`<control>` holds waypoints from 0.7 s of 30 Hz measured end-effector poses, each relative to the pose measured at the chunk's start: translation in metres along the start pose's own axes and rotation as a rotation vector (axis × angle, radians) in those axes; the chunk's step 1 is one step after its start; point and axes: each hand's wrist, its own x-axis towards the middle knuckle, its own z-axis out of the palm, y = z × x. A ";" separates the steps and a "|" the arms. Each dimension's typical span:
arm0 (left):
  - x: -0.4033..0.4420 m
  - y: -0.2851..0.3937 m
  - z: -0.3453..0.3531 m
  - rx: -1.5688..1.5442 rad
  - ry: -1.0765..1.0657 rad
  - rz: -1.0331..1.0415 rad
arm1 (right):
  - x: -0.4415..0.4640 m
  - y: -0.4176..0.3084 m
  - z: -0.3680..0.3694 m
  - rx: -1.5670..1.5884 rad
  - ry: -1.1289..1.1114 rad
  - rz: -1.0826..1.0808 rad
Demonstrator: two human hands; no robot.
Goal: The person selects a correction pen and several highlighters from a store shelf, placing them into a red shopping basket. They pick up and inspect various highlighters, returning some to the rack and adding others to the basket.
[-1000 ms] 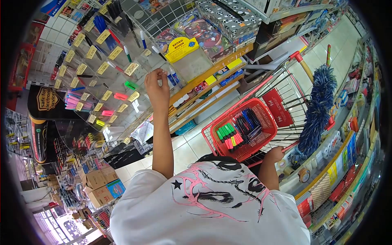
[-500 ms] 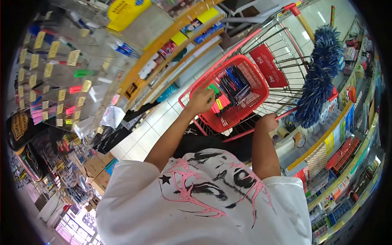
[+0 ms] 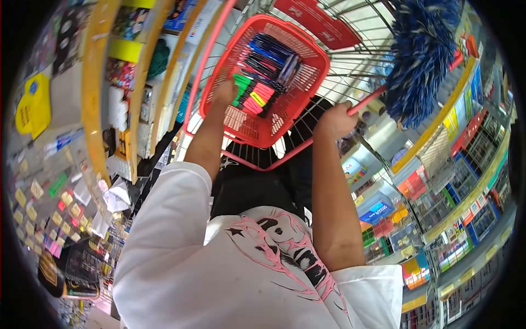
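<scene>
Store shelving (image 3: 433, 140) is running down the R side, packed w/ small goods, & a wood-edged rack (image 3: 97, 93) is standing on the L. Btwn them a shopping cart (image 3: 320, 23) is filling the aisle right in front of the person, & a red basket (image 3: 311, 71) is sitting inside it. A blue fluffy duster (image 3: 422, 60) is standing up at the cart's R side, just past the R hand, prob. crowding any shift that way. Far L, a yellow sign (image 3: 34, 107) & a folded white paper (image 3: 116, 196) are showing nr the rack; tags there are too small to read.

R hand (image 3: 335, 120) is wrapping the cart's red bar (image 3: 368, 101), fingers closed round it, looks like it's steadying the cart. L hand (image 3: 223, 90) is sitting at the basket's L side, right by the green markers (image 3: 240, 90); it's blurring, so can't tell how far open it is or whether it's holding anything.

Step in hand, as I'm judging it: L hand is working at the basket contents. Any move from here is calling for clearance over the L rim, w/o knocking the neat bunches.

Smallest stuff: dark & blue pens (image 3: 268, 57) are lying bunched at the basket's far end; green markers & pink markers (image 3: 267, 91) are lying side by side nearer the person.
</scene>
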 end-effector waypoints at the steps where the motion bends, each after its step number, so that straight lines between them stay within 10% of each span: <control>1: 0.014 -0.004 0.008 -0.045 0.005 0.022 | 0.001 0.001 0.001 0.009 0.001 -0.006; 7: 0.081 -0.033 0.096 -0.305 0.237 0.088 | 0.003 0.007 0.007 0.100 -0.003 -0.008; 13: 0.090 0.010 0.100 -0.616 0.355 -0.409 | 0.003 0.003 0.007 0.096 -0.049 0.028; 21: 0.068 0.022 0.102 -0.358 0.271 -0.244 | 0.004 0.004 0.008 0.062 -0.043 0.058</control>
